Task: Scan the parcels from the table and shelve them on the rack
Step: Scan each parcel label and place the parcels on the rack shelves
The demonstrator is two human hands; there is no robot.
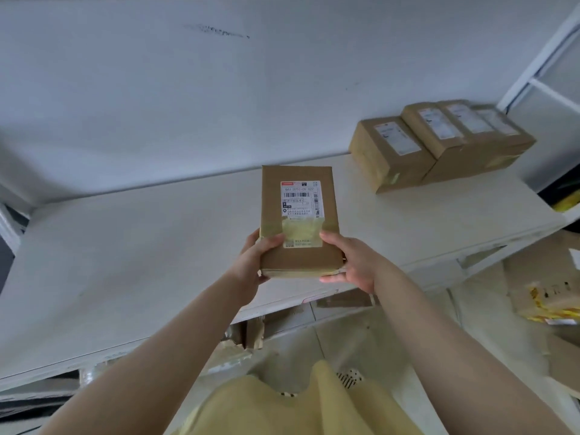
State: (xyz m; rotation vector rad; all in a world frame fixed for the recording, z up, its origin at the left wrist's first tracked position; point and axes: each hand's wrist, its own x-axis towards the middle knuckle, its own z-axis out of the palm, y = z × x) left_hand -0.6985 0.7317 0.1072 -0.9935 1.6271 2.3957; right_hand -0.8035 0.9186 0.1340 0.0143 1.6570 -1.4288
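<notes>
A brown cardboard parcel (pixel 299 215) with a white shipping label and yellowish tape is held over the white rack shelf (pixel 141 246), label side up. My left hand (pixel 255 262) grips its near left corner, thumb on top. At the near right corner my right hand (pixel 351 262) grips it, thumb on the top face and fingers underneath. Several similar labelled parcels (pixel 439 142) lie side by side at the shelf's back right.
A white wall (pixel 219 89) backs the shelf. A white rack upright (pixel 539 54) stands at the right. Below the shelf lie torn cardboard pieces (pixel 248 334), and more boxes (pixel 546 290) sit on the tiled floor at the right.
</notes>
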